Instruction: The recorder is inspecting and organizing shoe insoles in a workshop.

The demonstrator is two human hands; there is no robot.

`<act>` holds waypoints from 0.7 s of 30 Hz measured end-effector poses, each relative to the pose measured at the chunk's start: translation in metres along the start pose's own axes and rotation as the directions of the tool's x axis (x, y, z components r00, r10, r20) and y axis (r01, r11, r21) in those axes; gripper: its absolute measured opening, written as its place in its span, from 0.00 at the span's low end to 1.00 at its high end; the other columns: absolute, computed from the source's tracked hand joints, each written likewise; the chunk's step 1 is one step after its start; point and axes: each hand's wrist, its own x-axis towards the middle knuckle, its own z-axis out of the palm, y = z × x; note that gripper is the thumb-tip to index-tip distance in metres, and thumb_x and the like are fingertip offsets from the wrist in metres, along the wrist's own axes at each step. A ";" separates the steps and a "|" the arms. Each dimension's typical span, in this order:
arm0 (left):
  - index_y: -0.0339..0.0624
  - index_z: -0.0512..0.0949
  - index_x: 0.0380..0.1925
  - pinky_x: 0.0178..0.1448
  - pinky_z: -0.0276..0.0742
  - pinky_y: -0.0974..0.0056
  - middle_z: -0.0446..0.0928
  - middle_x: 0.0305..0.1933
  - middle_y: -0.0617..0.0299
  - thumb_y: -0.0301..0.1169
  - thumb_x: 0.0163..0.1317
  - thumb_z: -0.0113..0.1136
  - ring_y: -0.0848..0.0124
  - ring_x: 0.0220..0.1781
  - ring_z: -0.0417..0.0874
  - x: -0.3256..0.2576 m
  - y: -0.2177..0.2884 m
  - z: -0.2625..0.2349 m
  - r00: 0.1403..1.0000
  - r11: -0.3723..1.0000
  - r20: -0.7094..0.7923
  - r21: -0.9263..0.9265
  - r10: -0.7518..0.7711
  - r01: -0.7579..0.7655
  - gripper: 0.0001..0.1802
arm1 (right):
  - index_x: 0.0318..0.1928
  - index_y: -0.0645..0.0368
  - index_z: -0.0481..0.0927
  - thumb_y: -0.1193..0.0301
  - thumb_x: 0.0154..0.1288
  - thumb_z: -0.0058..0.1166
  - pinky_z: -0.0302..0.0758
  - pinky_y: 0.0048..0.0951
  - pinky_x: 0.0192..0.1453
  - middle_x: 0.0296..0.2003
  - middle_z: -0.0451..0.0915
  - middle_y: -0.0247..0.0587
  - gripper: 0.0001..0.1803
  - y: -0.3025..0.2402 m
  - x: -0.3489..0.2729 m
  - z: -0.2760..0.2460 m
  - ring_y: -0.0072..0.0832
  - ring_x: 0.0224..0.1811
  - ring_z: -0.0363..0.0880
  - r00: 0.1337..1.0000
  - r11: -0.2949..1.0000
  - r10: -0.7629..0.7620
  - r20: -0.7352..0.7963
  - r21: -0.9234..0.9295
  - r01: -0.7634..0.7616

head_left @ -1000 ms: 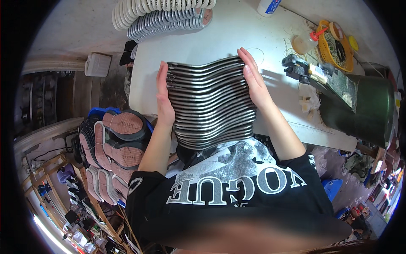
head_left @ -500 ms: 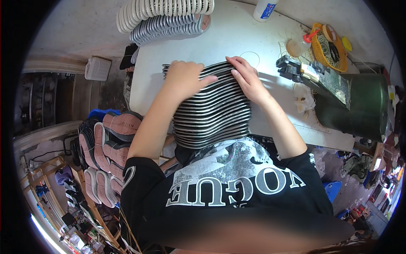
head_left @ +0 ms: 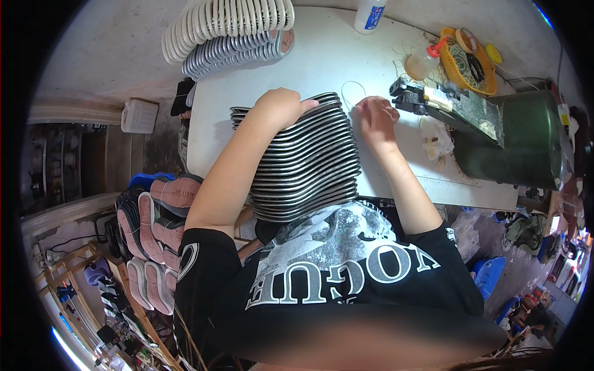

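Note:
A row of black shoe soles [head_left: 306, 161] with shiny silver edges stands packed together, running from my body out over the white table. My left hand [head_left: 278, 110] is closed over its far end, thumb pressed along the far soles. Just right of that end, my right hand [head_left: 377, 120] is off the soles, its fingers curled in together. A thin loop [head_left: 354, 81], like a rubber band, lies on the table at those fingertips. Whether the fingers pinch the loop is too small to tell.
Cream soles [head_left: 229, 17] and grey soles [head_left: 235, 54] line the table's far left. Far right are a white bottle [head_left: 370, 15], a red-tipped squeeze bottle [head_left: 422, 63], a yellow basket [head_left: 489, 83] and a green machine [head_left: 513, 148]. Pink-faced soles [head_left: 148, 232] are stacked at left.
My right hand has left the far right corner of the soles and moved right to the thin loop, its fingers curling. My left hand stays on the soles, its thumb now further along the far edge.

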 end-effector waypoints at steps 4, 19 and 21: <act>0.31 0.81 0.30 0.47 0.75 0.54 0.80 0.32 0.41 0.67 0.60 0.40 0.50 0.38 0.82 0.006 0.010 -0.003 0.990 0.996 0.117 -0.030 -0.079 0.083 0.43 | 0.38 0.55 0.71 0.61 0.68 0.50 0.68 0.28 0.34 0.26 0.74 0.35 0.11 -0.027 0.013 -0.001 0.25 0.27 0.73 0.927 0.712 0.321 0.197 0.595 -0.373; 0.40 0.76 0.48 0.56 0.70 0.55 0.74 0.51 0.42 0.51 0.68 0.43 0.51 0.51 0.77 0.015 -0.011 0.004 0.979 0.977 0.060 -0.108 0.193 -0.186 0.26 | 0.53 0.67 0.69 0.72 0.65 0.38 0.73 0.23 0.42 0.37 0.80 0.43 0.19 -0.034 0.034 0.002 0.22 0.34 0.76 0.852 0.137 0.318 0.416 0.869 -0.475; 0.35 0.79 0.39 0.52 0.72 0.56 0.77 0.44 0.44 0.49 0.68 0.43 0.54 0.44 0.79 0.020 -0.013 -0.006 0.964 0.941 0.131 -0.283 0.231 -0.187 0.26 | 0.55 0.70 0.66 0.74 0.60 0.34 0.72 0.27 0.49 0.48 0.77 0.49 0.22 -0.030 0.032 0.004 0.26 0.40 0.77 0.885 -0.006 0.259 0.387 0.917 -0.399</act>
